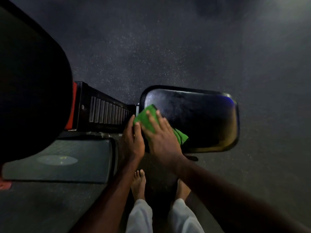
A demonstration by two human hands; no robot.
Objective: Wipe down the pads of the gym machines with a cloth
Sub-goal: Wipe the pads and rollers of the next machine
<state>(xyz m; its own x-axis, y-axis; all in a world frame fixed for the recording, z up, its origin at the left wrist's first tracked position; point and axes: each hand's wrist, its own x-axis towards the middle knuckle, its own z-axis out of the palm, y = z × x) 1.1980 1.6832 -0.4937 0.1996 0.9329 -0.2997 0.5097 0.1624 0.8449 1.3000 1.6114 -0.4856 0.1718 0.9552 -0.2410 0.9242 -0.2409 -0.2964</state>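
Note:
A black padded seat of a gym machine lies in the middle of the view, shiny and seen from above. A green cloth lies on the pad's left part. My right hand presses flat on the cloth with its fingers spread. My left hand grips the pad's left edge beside the cloth, thumb on top.
A black machine frame with a slotted rail and a red part runs left of the pad. A large dark rounded pad fills the left side. A dark mat lies below it. My bare feet stand on speckled rubber floor.

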